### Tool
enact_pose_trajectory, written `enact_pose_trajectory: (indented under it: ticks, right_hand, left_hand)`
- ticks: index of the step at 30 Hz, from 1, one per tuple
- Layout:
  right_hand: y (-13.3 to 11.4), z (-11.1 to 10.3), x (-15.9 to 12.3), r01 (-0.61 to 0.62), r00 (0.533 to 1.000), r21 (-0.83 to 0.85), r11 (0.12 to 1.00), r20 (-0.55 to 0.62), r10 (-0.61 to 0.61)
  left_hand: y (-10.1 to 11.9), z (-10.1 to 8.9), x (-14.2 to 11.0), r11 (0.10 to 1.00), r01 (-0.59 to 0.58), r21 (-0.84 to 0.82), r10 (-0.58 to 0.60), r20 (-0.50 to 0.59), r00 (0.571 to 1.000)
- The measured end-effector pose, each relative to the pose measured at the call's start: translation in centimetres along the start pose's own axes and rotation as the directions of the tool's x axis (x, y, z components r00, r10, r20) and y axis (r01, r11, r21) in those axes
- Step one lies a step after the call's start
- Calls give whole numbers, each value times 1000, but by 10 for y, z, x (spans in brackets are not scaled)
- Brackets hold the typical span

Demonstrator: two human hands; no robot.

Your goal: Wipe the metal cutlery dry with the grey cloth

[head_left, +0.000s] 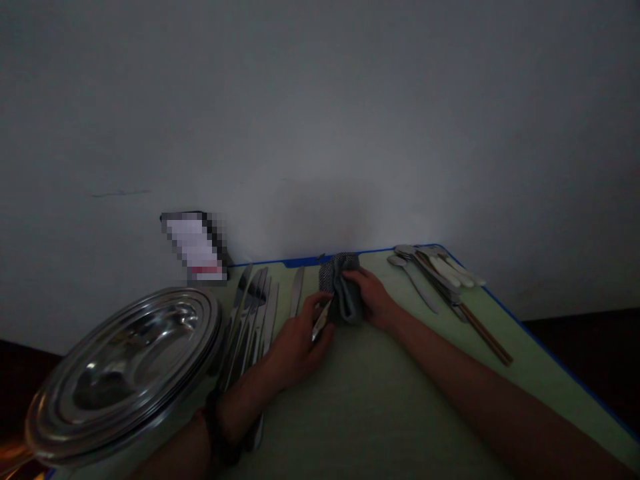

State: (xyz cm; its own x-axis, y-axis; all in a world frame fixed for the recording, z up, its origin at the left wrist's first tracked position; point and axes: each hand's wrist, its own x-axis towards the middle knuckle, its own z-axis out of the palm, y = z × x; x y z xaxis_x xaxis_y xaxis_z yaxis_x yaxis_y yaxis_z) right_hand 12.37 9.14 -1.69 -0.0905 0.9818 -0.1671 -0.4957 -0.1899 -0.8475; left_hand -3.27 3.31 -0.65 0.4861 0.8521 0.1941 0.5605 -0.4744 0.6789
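Observation:
My left hand (303,343) is closed around a piece of cutlery (321,321) with a shiny, patterned metal handle. The far end of this piece goes into a folded grey cloth (345,293), so its kind is hidden. Gripping that cloth from the right side is my right hand (373,297), thumb on top. Both hands are over the middle of the pale green table (350,413). Just left of the cloth, a table knife (297,290) lies by itself near the back edge.
Stacked steel platters (125,367) stand at the left. Several knives and other cutlery (250,313) lie beside them, partly under my left forearm. At the right are a spoon (415,283), white-handled cutlery (450,270) and wooden chopsticks (487,337). A blurred-out phone-like object (195,243) leans on the wall.

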Motion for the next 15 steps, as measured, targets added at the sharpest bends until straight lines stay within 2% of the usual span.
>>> enact_pose_trajectory:
  ticks: [5, 11, 15]
  right_hand:
    - [-1, -2, 2, -47, 999, 53, 997, 4, 47]
    - [-5, -8, 8, -275, 958, 236, 932, -7, 285]
    - [-7, -8, 8, -326, 943, 256, 910, 28, 331]
  left_hand:
    - [-2, 2, -2, 999, -5, -40, 3, -51, 999]
    - [-6, 3, -6, 995, -57, -85, 52, -61, 997]
    - [-6, 4, -3, 995, -18, -100, 12, -55, 998]
